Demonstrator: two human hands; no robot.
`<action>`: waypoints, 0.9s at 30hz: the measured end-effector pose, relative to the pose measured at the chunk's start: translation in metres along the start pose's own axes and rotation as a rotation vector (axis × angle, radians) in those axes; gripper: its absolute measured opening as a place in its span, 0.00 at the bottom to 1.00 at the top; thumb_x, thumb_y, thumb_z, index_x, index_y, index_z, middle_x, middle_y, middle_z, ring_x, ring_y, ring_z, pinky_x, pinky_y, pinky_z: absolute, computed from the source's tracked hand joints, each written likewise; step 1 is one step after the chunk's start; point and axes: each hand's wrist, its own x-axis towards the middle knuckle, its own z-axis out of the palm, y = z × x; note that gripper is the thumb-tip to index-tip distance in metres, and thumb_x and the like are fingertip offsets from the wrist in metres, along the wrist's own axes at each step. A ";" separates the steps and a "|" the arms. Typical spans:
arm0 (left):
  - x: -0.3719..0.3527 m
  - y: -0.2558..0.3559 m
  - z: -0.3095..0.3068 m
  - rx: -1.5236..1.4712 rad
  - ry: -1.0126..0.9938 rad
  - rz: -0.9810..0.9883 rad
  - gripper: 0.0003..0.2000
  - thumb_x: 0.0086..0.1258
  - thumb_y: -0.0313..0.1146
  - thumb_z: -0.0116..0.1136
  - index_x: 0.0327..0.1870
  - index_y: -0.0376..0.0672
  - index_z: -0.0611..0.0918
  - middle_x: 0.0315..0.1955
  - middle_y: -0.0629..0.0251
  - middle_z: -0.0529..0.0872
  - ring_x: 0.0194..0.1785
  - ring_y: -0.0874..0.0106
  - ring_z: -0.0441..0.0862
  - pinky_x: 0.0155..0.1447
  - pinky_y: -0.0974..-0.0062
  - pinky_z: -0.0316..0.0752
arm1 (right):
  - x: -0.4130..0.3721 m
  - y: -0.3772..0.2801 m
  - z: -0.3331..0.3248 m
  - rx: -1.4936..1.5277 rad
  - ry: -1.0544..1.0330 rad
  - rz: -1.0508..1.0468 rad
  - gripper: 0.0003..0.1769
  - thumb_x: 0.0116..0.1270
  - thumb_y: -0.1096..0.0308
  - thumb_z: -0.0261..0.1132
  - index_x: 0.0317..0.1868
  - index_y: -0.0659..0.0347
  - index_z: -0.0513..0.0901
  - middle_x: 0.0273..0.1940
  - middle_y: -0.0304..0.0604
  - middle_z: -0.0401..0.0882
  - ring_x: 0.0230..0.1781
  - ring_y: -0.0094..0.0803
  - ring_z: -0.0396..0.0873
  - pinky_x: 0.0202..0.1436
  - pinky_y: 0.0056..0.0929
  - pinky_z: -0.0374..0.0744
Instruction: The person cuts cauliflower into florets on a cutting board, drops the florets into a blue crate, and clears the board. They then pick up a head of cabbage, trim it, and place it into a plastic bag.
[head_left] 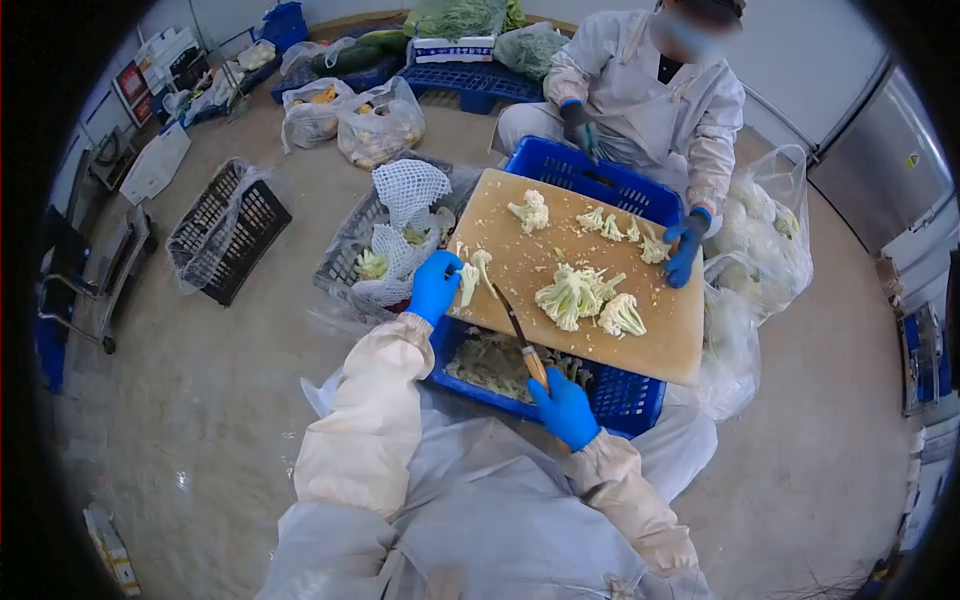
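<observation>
My left hand (435, 287), in a blue glove, is closed at the left edge of the cutting board (640, 360), its fingertips on a small cauliflower floret (468, 284). Another floret (482, 264) touches or lies right beside that one. In my right hand (567, 408), also gloved, is the wooden handle of a knife (534, 362). Its dark, slightly curved blade points up and left toward the florets. A larger cut cauliflower piece (574, 296) rests mid-board, with a smaller piece (622, 315) to its right.
The board lies across a blue crate (640, 400) holding trimmings. Opposite sits a co-worker (650, 110), one gloved hand (686, 245) by a row of florets (612, 228). A lined crate (345, 240) with foam netting stands left, bagged cauliflower (765, 240) right, a black crate (228, 230) farther left.
</observation>
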 end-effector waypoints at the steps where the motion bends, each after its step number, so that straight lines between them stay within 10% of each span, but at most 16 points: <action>1: -0.002 -0.001 -0.002 0.036 -0.001 -0.002 0.09 0.52 0.20 0.58 0.34 0.41 0.77 0.27 0.60 0.77 0.29 0.67 0.77 0.36 0.72 0.72 | 0.006 0.002 0.010 0.043 -0.004 0.048 0.18 0.65 0.55 0.57 0.34 0.64 0.69 0.23 0.60 0.75 0.25 0.58 0.75 0.26 0.50 0.70; 6: -0.018 0.017 -0.001 0.104 0.026 -0.012 0.08 0.53 0.21 0.56 0.34 0.41 0.76 0.28 0.58 0.76 0.30 0.61 0.77 0.35 0.69 0.71 | 0.021 -0.003 0.040 0.078 -0.045 0.031 0.20 0.65 0.53 0.56 0.35 0.65 0.70 0.23 0.61 0.75 0.25 0.59 0.75 0.27 0.51 0.71; 9: -0.022 0.024 0.004 0.269 0.108 0.084 0.06 0.53 0.22 0.55 0.31 0.39 0.74 0.28 0.56 0.74 0.30 0.59 0.75 0.35 0.69 0.70 | 0.025 0.000 0.056 0.000 0.022 0.056 0.17 0.67 0.56 0.56 0.33 0.65 0.69 0.17 0.49 0.73 0.16 0.39 0.75 0.20 0.38 0.71; 27: -0.028 0.025 0.008 0.359 0.015 0.126 0.07 0.52 0.23 0.52 0.32 0.39 0.73 0.32 0.53 0.74 0.36 0.52 0.74 0.38 0.61 0.70 | 0.031 -0.010 0.058 -0.164 -0.007 0.084 0.22 0.66 0.52 0.53 0.36 0.67 0.71 0.26 0.64 0.77 0.28 0.59 0.77 0.31 0.53 0.74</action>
